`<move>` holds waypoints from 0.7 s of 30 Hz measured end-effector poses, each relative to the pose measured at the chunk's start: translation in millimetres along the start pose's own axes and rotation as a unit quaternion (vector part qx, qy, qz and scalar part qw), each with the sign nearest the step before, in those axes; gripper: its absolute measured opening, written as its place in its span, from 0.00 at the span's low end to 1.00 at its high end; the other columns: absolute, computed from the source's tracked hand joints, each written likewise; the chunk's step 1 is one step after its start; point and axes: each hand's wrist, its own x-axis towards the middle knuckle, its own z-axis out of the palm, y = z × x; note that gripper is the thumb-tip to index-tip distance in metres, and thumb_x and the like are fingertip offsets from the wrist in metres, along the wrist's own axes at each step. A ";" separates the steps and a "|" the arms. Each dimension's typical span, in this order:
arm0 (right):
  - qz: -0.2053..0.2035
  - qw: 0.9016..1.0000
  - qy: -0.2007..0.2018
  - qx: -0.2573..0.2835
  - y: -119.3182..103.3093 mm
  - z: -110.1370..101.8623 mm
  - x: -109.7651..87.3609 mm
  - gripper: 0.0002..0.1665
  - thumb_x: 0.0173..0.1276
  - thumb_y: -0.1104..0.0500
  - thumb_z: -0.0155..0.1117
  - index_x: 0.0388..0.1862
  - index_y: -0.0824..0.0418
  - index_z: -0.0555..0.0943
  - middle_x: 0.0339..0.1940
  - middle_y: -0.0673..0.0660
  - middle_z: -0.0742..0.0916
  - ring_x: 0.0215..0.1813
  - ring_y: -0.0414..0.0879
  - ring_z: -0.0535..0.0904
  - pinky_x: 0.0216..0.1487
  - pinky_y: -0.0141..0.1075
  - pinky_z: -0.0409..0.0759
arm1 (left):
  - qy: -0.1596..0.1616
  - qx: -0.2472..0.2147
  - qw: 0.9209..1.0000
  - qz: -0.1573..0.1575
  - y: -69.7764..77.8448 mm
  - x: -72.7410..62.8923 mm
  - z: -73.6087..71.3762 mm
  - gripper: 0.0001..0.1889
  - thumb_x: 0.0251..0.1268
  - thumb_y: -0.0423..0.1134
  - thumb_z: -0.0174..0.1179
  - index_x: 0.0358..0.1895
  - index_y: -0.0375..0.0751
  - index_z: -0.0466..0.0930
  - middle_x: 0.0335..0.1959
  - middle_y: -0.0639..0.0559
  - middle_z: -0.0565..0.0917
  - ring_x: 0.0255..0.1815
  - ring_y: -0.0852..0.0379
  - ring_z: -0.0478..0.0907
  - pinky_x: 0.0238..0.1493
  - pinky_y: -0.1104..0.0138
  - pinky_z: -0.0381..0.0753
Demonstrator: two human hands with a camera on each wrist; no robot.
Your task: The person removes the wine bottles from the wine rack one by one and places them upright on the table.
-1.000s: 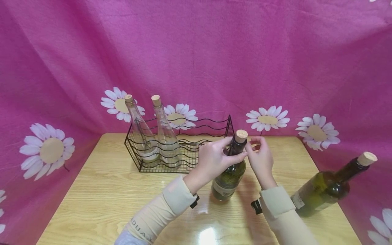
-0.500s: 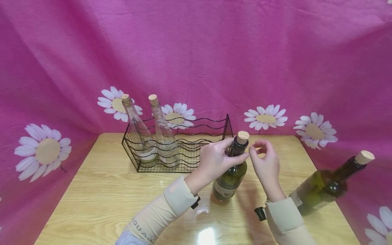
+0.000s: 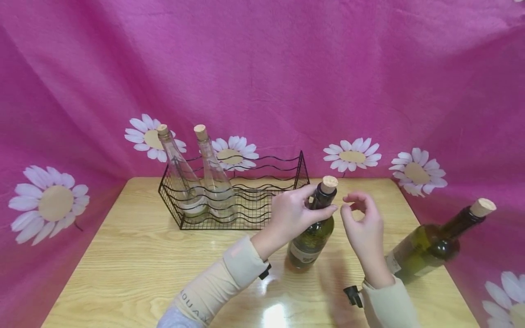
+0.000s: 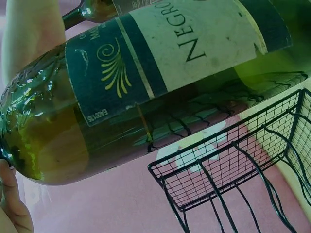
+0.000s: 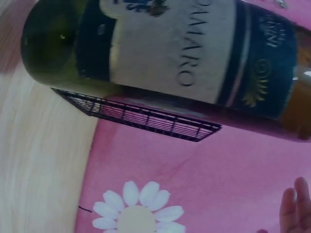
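My left hand (image 3: pixel 289 214) grips the neck of a dark green wine bottle (image 3: pixel 305 249), thumb on the near side, just under its cork (image 3: pixel 329 184). The bottle stands right of the wire rack, its base low over the wooden table in the head view. Its blue and cream label faces both wrist cameras; the bottle (image 4: pixel 160 73) fills much of the left wrist view. To the right of the neck, my right hand (image 3: pixel 366 230) is raised, apart from the bottle. Its thumb and forefinger curve loosely toward each other, and nothing shows between them.
A black wire rack (image 3: pixel 256 214) with wavy bars stands at the back left. Two clear corked bottles, one of them (image 3: pixel 218 184) nearer the middle, lean in its left part. Another green corked bottle (image 3: pixel 426 246) stands on the table (image 3: pixel 135 273) at right, behind my right wrist.
My right hand has drawn away from the bottle neck, to the right and slightly down. My left hand keeps its grip; the whole scene shifts slightly in view.
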 end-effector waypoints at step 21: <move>-0.026 0.998 -0.045 0.020 -10.5 -18.5 -16.1 0.16 0.48 0.79 0.50 0.39 0.72 0.73 0.35 0.58 0.80 0.34 0.37 0.73 0.41 0.26 0.68 | -0.047 -0.013 0.998 -0.026 3.8 -2.1 12.1 0.14 0.45 0.52 0.66 0.27 0.47 0.78 0.16 0.59 0.80 0.13 0.71 0.70 0.16 0.78 0.60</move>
